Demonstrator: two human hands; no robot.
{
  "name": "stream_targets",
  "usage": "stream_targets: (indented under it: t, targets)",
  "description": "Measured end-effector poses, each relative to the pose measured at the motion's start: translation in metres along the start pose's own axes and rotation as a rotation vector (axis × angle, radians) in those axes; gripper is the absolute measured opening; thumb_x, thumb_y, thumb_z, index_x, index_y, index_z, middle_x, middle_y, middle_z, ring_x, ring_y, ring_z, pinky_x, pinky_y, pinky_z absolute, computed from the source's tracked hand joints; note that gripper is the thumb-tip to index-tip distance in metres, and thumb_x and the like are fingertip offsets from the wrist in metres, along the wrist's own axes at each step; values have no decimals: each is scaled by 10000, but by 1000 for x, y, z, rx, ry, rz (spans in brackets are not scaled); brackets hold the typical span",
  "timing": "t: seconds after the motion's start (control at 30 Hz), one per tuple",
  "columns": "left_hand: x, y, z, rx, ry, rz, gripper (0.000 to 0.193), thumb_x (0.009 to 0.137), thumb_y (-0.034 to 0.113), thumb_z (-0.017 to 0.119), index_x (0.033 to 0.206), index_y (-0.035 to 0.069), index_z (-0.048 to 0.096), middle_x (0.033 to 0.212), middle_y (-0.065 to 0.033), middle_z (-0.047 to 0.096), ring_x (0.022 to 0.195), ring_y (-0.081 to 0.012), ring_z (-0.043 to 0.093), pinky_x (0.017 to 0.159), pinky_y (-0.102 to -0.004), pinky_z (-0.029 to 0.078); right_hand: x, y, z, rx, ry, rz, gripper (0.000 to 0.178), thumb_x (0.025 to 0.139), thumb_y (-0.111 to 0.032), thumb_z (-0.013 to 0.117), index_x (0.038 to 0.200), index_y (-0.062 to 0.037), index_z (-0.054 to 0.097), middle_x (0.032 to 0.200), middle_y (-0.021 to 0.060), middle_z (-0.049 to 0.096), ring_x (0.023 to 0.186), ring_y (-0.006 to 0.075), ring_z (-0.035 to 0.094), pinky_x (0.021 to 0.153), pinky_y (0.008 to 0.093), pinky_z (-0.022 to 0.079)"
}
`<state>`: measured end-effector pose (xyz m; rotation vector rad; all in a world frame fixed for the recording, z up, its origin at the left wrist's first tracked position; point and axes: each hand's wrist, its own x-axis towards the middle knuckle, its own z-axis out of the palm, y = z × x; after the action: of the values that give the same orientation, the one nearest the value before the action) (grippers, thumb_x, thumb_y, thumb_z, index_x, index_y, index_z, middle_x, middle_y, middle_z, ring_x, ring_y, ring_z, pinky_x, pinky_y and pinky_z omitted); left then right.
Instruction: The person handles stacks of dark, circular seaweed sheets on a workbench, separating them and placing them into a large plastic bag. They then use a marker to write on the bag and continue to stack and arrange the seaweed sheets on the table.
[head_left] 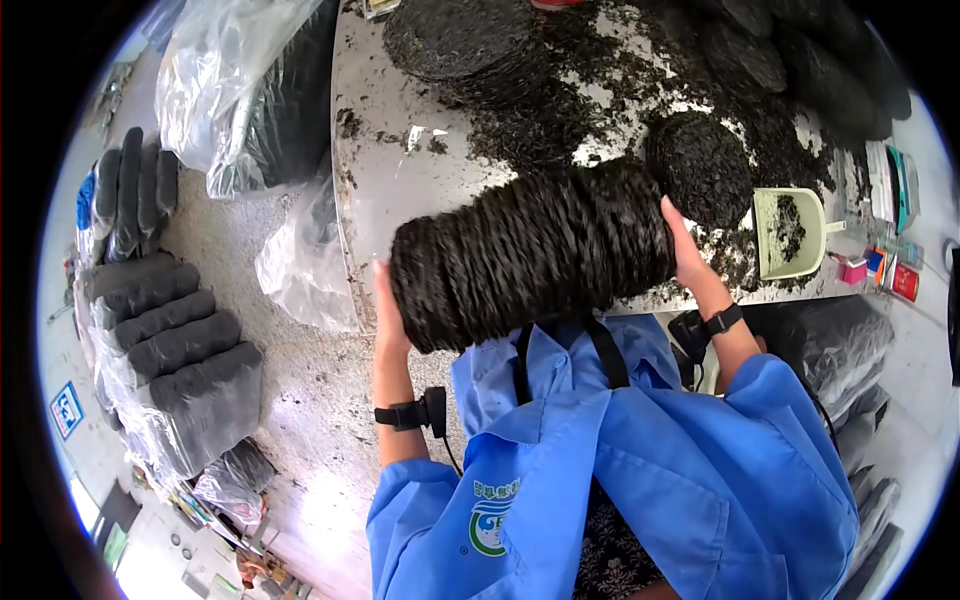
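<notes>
A long roll-shaped stack of round, black dried seaweed cakes (530,255) lies sideways between my two hands, in front of my chest. My left hand (389,315) presses flat against its left end. On the right end, my right hand (686,248) grips with the thumb side up, so the stack is squeezed from both ends. Its right end is raised a little higher than the left. Part of the fingers of both hands is hidden behind the stack. Beyond it, another round seaweed cake (700,170) lies on the white table (385,170).
A tall round seaweed pile (460,40) stands at the far table edge, with loose dark flakes (540,125) around. A pale green dustpan (790,240) sits at the right. Clear plastic bags (230,90) and bagged dark rolls (180,350) stand on the left.
</notes>
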<state>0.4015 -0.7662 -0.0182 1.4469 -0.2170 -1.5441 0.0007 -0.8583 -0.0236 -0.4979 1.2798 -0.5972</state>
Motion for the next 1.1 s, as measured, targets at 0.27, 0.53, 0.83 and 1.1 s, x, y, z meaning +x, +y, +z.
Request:
stream_targets:
  t: [0.27, 0.53, 0.83, 1.1]
  targets:
    - [-28, 7, -9, -322, -131, 190, 625, 944, 559, 323, 1310, 64, 429, 1336, -115, 470, 1192, -257, 477, 1025, -399, 379, -24, -7, 1, 63, -145, -286, 571, 949, -516, 383, 1265, -42, 404, 1222, 58, 509, 1128, 146, 478, 990, 303, 375]
    - [-21, -21, 22, 42, 128, 55, 841, 820, 191, 681, 1448, -8, 157, 1389, -176, 364, 1249, -262, 416, 1037, -367, 351, -8, 10, -16, -323, 29, -44, 1059, 753, -493, 665, 1453, 43, 79, 1529, 201, 68, 1426, 275, 30, 1140, 348, 55]
    - [-32, -46, 21, 49, 40, 131, 820, 763, 149, 712, 1413, 10, 232, 1311, -142, 439, 1161, -231, 471, 1007, -361, 373, 1, 35, -32, 166, 70, -78, 629, 940, -533, 402, 1386, -90, 374, 1330, 75, 489, 1194, 233, 483, 1020, 385, 377]
    - [26, -78, -35, -735, -5, -2, 548, 756, 265, 555, 1240, 13, 501, 1190, -120, 584, 1044, -291, 573, 914, -437, 462, -85, -137, 119, -1182, -393, -1125, 941, 737, -820, 365, 1182, -12, 548, 1383, 289, 348, 1231, 437, 368, 1017, 507, 259]
